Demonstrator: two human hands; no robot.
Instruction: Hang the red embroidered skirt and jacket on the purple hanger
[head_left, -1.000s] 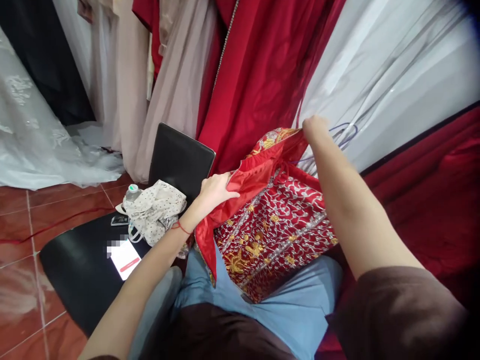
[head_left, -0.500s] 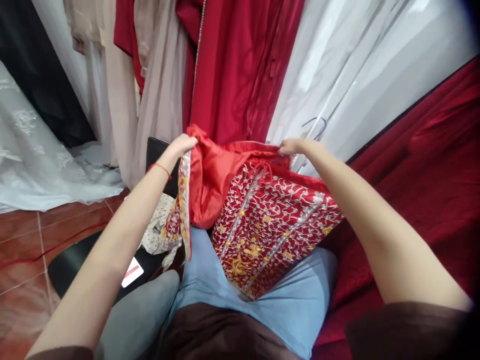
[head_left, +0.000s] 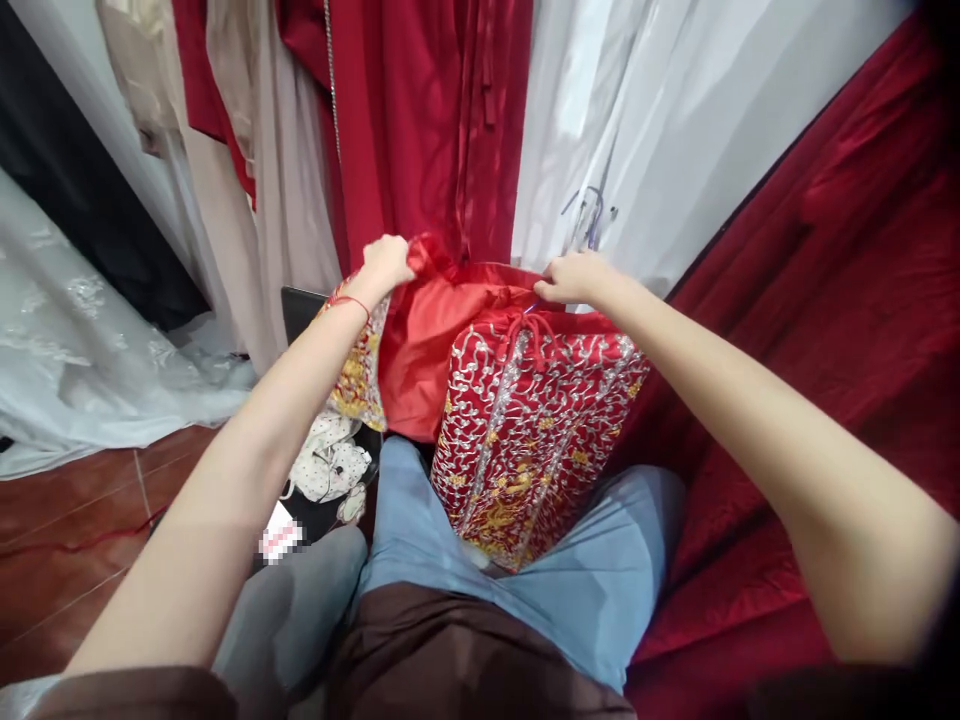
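Between my hands hangs a red garment (head_left: 540, 430) with silver and gold embroidery and a smooth red lining. Its lower part rests between my thighs. My left hand (head_left: 388, 262) is closed on the garment's edge at the upper left, where the lining shows. My right hand (head_left: 574, 277) pinches the top edge near a red tie bow. Just behind the right hand a purple hanger hook (head_left: 592, 215) sticks up; how it joins the garment is hidden.
A black chair (head_left: 300, 310) at left carries a dotted white cloth (head_left: 330, 460) and a white card with a blurred print (head_left: 280, 535). Beige, red and white clothes (head_left: 435, 120) hang ahead. Dark red fabric (head_left: 795, 350) drapes on the right. Red tiles (head_left: 90, 500) cover the floor.
My left hand has moved up and slightly right with the garment edge, and its embroidered flap has lifted. My right hand has shifted a little left and up. The view has turned slightly.
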